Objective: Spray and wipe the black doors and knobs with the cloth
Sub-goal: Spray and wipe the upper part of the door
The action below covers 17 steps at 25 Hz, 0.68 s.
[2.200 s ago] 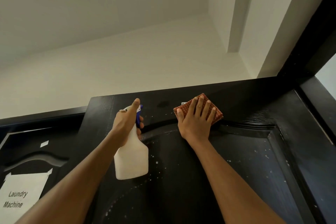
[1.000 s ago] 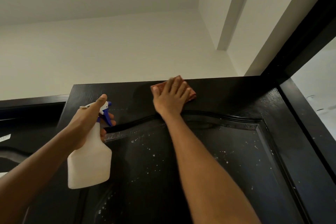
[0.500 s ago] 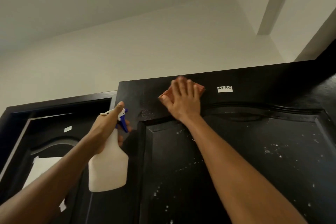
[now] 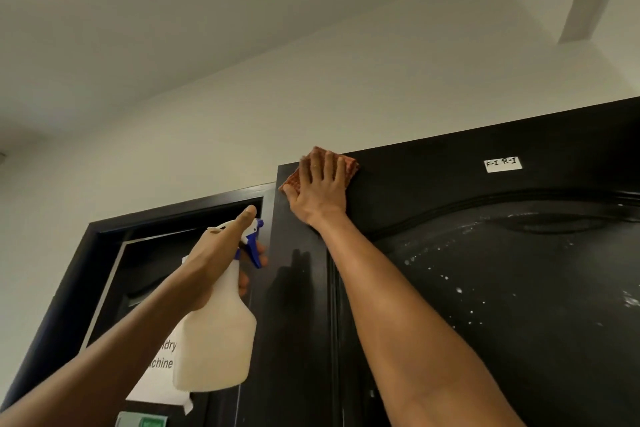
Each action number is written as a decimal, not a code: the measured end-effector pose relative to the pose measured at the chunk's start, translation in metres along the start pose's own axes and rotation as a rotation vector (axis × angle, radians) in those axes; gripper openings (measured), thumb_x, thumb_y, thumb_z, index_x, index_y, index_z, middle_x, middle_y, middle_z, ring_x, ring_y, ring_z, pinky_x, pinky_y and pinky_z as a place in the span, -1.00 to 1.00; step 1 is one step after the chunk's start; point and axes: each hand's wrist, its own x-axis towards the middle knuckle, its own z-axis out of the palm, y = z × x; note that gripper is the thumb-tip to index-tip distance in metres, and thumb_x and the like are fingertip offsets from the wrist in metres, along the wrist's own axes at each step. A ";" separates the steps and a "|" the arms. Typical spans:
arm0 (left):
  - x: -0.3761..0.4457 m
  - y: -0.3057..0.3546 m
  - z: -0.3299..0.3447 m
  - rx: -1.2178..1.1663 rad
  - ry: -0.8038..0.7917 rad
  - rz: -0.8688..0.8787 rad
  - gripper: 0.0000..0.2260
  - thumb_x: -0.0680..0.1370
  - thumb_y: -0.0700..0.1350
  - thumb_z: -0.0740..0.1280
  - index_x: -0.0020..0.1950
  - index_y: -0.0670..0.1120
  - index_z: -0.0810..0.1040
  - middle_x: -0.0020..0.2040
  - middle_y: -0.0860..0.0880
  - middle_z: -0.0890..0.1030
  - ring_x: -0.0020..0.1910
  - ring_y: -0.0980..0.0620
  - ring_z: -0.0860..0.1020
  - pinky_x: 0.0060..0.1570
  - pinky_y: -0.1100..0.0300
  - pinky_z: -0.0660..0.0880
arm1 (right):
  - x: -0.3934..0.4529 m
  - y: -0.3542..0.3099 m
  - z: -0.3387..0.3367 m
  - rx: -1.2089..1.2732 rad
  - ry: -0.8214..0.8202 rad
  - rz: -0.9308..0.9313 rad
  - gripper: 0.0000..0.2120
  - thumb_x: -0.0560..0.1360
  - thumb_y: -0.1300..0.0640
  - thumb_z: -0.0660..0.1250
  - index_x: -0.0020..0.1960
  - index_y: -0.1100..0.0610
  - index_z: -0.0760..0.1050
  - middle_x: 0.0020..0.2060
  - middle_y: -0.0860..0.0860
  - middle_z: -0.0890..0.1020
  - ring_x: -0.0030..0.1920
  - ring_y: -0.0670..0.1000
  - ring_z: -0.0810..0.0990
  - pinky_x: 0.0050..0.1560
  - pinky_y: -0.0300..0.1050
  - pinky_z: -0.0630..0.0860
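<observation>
A black panelled door (image 4: 485,288) fills the right of the view, its arched panel speckled with white spray droplets. My right hand (image 4: 320,189) presses a red checked cloth (image 4: 348,163) flat against the door's top left corner, fingers straight. My left hand (image 4: 218,260) grips the neck of a white spray bottle (image 4: 216,347) with a blue trigger, held in the air just left of the door's edge. A small white label (image 4: 503,163) sticks on the door's top rail. No knob is in view.
A second black door (image 4: 145,270) in its black frame stands to the left, further back, with a white paper sign (image 4: 159,374) partly hidden by the bottle. White wall and ceiling lie above both doors.
My right hand has slid the cloth leftward along the door's top rail to its left corner. The view has turned left, and the bottle stays raised in my left hand.
</observation>
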 end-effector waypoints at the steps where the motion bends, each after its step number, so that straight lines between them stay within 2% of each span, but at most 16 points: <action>1: 0.001 -0.001 -0.002 0.008 0.009 -0.007 -0.41 0.53 0.38 0.17 0.05 -0.12 0.64 -0.21 -0.14 0.72 -0.30 -0.20 0.61 -0.36 0.09 0.58 | 0.002 -0.015 0.004 -0.032 -0.037 -0.067 -0.23 0.67 -0.36 -0.19 0.69 0.09 -0.24 0.65 0.17 -0.27 0.63 0.28 -0.31 0.58 0.30 -0.35; 5: 0.000 -0.010 -0.005 0.035 0.025 -0.019 -0.37 0.52 0.40 0.17 0.01 -0.16 0.66 -0.20 -0.14 0.73 -0.36 -0.13 0.62 -0.40 0.13 0.56 | 0.000 -0.034 0.005 -0.123 -0.144 -0.275 -0.23 0.64 -0.40 -0.17 0.69 0.00 -0.21 0.67 0.07 -0.24 0.64 0.20 -0.33 0.58 0.26 -0.37; 9: -0.012 -0.018 -0.002 0.001 0.022 -0.042 -0.36 0.52 0.41 0.17 0.02 -0.16 0.63 -0.17 -0.19 0.72 -0.40 -0.09 0.62 -0.41 0.12 0.58 | -0.050 -0.003 0.006 -0.145 -0.209 -0.662 -0.28 0.65 -0.40 -0.15 0.69 -0.08 -0.13 0.68 -0.01 -0.17 0.65 0.11 -0.28 0.59 0.21 -0.36; 11: -0.023 -0.024 0.007 -0.029 0.011 -0.064 -0.39 0.52 0.40 0.17 0.04 -0.14 0.61 -0.12 -0.23 0.70 -0.40 -0.09 0.61 -0.40 0.11 0.60 | -0.075 0.021 0.003 -0.189 -0.215 -0.729 -0.28 0.64 -0.42 -0.16 0.68 -0.12 -0.17 0.67 -0.04 -0.18 0.65 0.09 -0.27 0.58 0.17 -0.37; 12: -0.029 -0.027 0.012 -0.039 -0.003 -0.076 -0.39 0.53 0.39 0.16 0.05 -0.15 0.60 -0.10 -0.23 0.70 -0.40 -0.08 0.60 -0.39 0.10 0.60 | -0.084 0.033 0.000 -0.181 -0.208 -0.698 -0.27 0.63 -0.43 -0.17 0.68 -0.14 -0.20 0.67 -0.05 -0.20 0.65 0.08 -0.29 0.59 0.16 -0.37; 14: -0.038 -0.028 0.021 -0.060 -0.028 -0.101 -0.39 0.54 0.37 0.16 0.07 -0.17 0.60 -0.12 -0.20 0.71 -0.36 -0.09 0.61 -0.37 0.11 0.59 | -0.099 0.060 -0.008 -0.140 -0.145 -0.516 -0.25 0.61 -0.46 -0.18 0.68 -0.14 -0.24 0.67 -0.05 -0.23 0.65 0.10 -0.30 0.60 0.17 -0.36; 17: -0.046 -0.026 0.027 -0.059 -0.037 -0.113 -0.37 0.55 0.36 0.15 0.08 -0.20 0.60 -0.13 -0.20 0.71 -0.39 -0.06 0.61 -0.41 0.15 0.58 | -0.101 0.103 -0.019 -0.083 0.010 -0.070 -0.21 0.60 -0.46 -0.24 0.68 -0.07 -0.29 0.66 0.04 -0.26 0.65 0.17 -0.27 0.61 0.21 -0.30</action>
